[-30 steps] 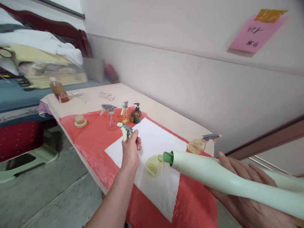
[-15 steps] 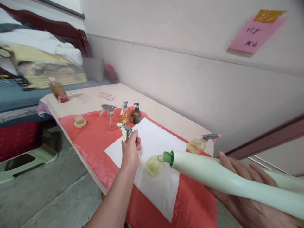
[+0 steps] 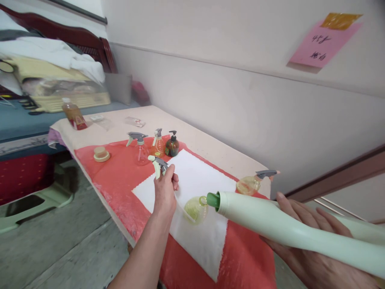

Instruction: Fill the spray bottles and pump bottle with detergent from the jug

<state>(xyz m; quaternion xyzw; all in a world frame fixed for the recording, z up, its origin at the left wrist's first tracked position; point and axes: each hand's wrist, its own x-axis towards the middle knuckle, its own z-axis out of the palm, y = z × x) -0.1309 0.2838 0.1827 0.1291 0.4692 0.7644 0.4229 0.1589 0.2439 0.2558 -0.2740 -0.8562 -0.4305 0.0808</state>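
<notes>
My left hand (image 3: 165, 192) is closed around a pale green and grey trigger spray head (image 3: 158, 164), held above the white cloth (image 3: 192, 192); its thin tube runs down toward a small yellow-green round bottle (image 3: 196, 209) standing open on the cloth. My right hand (image 3: 313, 249) cradles a long pale green jug (image 3: 288, 230) from below, tilted so its dark green spout (image 3: 212, 200) sits at the mouth of that bottle. The fingers of the right hand lie stretched along the underside of the jug.
Red towel (image 3: 120, 180) covers the table (image 3: 210, 150). At its far end stand a clear spray bottle (image 3: 140, 149), an orange spray bottle (image 3: 158, 144) and a dark pump bottle (image 3: 172, 145). A yellow spray bottle (image 3: 252, 182) stands by the wall. A round lid (image 3: 101, 154) and a brown bottle (image 3: 74, 114) sit farther left.
</notes>
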